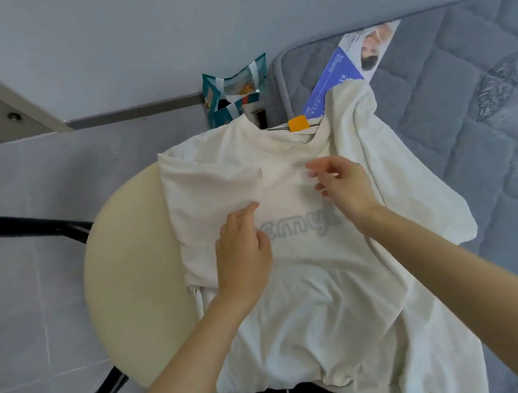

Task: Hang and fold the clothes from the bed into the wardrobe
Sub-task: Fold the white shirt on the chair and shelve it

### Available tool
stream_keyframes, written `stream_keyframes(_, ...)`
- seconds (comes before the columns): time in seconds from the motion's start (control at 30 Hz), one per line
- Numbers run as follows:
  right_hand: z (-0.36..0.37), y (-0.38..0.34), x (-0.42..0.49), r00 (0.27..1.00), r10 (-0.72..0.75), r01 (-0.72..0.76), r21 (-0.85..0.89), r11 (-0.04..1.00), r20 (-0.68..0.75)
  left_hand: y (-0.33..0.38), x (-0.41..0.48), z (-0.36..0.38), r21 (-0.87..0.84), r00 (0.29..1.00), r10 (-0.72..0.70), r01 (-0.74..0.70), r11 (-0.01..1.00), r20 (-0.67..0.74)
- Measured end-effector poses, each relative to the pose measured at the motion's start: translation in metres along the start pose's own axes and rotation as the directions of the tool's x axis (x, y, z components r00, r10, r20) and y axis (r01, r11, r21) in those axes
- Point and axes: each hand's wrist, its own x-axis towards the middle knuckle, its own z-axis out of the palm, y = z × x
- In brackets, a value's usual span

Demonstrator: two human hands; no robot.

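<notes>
Cream T-shirt (309, 271) is lying front-up across the stool (124, 278), its right sleeve (431, 201) spilling past the seat's edge onto the mattress (478, 136). Folding seems underway: left hand (241, 250) is pressing flat beside the folded-in sleeve (210, 182), right hand (341, 186) hovering loose-fingered above the chest, gripping nothing; the spilled sleeve likely folds next.

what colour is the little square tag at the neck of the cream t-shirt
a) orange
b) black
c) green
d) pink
a: the small square tag sitting at the neckline of the cream t-shirt with grey lettering is plainly orange.
</notes>
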Motion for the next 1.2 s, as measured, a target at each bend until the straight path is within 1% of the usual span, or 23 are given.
stream_keyframes(0.07,-0.033,0.014,-0.002,0.982,-0.025,0.018,-0.036,0.999,-0.186,0.021,0.010,0.007,-0.100,0.993,0.109,-0.103,0.990,0.055)
stream_keyframes(0.13,-0.063,0.032,-0.004,0.929,-0.027,-0.026,-0.139,0.990,-0.368,0.043,0.020,0.016,-0.159,0.980,0.185,-0.172,0.972,0.072)
stream_keyframes(0.17,-0.076,0.044,-0.005,0.896,-0.001,-0.099,-0.202,0.974,-0.444,0.054,0.025,0.021,-0.172,0.970,0.231,-0.215,0.961,0.076)
stream_keyframes(0.2,-0.086,0.055,-0.006,0.858,0.054,-0.209,-0.251,0.945,-0.510,0.065,0.029,0.026,-0.175,0.956,0.281,-0.263,0.949,0.086)
stream_keyframes(0.23,-0.095,0.066,-0.008,0.823,0.139,-0.332,-0.269,0.904,-0.550,0.075,0.033,0.032,-0.170,0.939,0.330,-0.311,0.935,0.097)
stream_keyframes(0.3,-0.113,0.082,-0.014,0.761,0.356,-0.548,-0.244,0.800,-0.543,0.093,0.041,0.043,-0.152,0.903,0.411,-0.392,0.907,0.125)
stream_keyframes(0.33,-0.122,0.089,-0.017,0.730,0.450,-0.622,-0.226,0.750,-0.515,0.102,0.045,0.050,-0.141,0.884,0.442,-0.424,0.895,0.150)
stream_keyframes(0.37,-0.131,0.097,-0.021,0.715,0.511,-0.658,-0.214,0.722,-0.477,0.110,0.049,0.058,-0.128,0.864,0.468,-0.451,0.883,0.187)
stream_keyframes(0.4,-0.140,0.104,-0.025,0.732,0.526,-0.648,-0.206,0.733,-0.433,0.119,0.053,0.066,-0.107,0.841,0.487,-0.476,0.873,0.237)
stream_keyframes(0.43,-0.147,0.110,-0.029,0.782,0.493,-0.587,-0.185,0.788,-0.383,0.127,0.057,0.074,-0.074,0.816,0.498,-0.500,0.863,0.292)
stream_keyframes(0.5,-0.159,0.121,-0.036,0.884,0.342,-0.390,-0.099,0.916,-0.319,0.141,0.067,0.090,-0.001,0.783,0.488,-0.529,0.849,0.387)
stream_keyframes(0.57,-0.165,0.121,-0.042,0.927,0.207,-0.226,-0.025,0.974,-0.312,0.152,0.078,0.103,0.044,0.767,0.457,-0.530,0.847,0.450)
stream_keyframes(0.6,-0.171,0.121,-0.043,0.927,0.155,-0.164,0.003,0.986,-0.341,0.161,0.083,0.112,0.068,0.754,0.441,-0.536,0.842,0.487)
stream_keyframes(0.67,-0.184,0.116,-0.042,0.902,0.100,-0.061,0.106,0.993,-0.420,0.178,0.092,0.128,0.115,0.723,0.412,-0.557,0.823,0.554)
stream_keyframes(0.73,-0.202,0.111,-0.039,0.858,0.122,-0.002,0.236,0.972,-0.498,0.197,0.098,0.143,0.142,0.686,0.396,-0.587,0.797,0.610)
stream_keyframes(0.77,-0.211,0.108,-0.036,0.834,0.149,0.019,0.299,0.954,-0.531,0.206,0.100,0.149,0.157,0.679,0.383,-0.591,0.792,0.626)
stream_keyframes(0.83,-0.229,0.102,-0.030,0.786,0.192,0.051,0.372,0.927,-0.588,0.222,0.102,0.162,0.197,0.688,0.366,-0.595,0.779,0.626)
stream_keyframes(0.9,-0.246,0.099,-0.024,0.751,0.225,0.060,0.404,0.913,-0.620,0.238,0.103,0.174,0.205,0.714,0.404,-0.601,0.772,0.572)
stream_keyframes(0.97,-0.259,0.098,-0.019,0.723,0.254,0.067,0.431,0.900,-0.643,0.255,0.106,0.182,0.143,0.769,0.426,-0.546,0.825,0.478)
stream_keyframes(1.03,-0.268,0.101,-0.015,0.686,0.279,0.075,0.447,0.892,-0.672,0.272,0.111,0.189,0.049,0.795,0.434,-0.499,0.865,0.423)
stream_keyframes(1.13,-0.272,0.113,-0.009,0.610,0.369,0.060,0.506,0.861,-0.701,0.284,0.116,0.195,-0.030,0.756,0.470,-0.514,0.857,0.456)
stream_keyframes(1.2,-0.269,0.129,-0.006,0.610,0.493,0.001,0.623,0.782,-0.620,0.283,0.117,0.197,-0.043,0.748,0.465,-0.508,0.860,0.474)
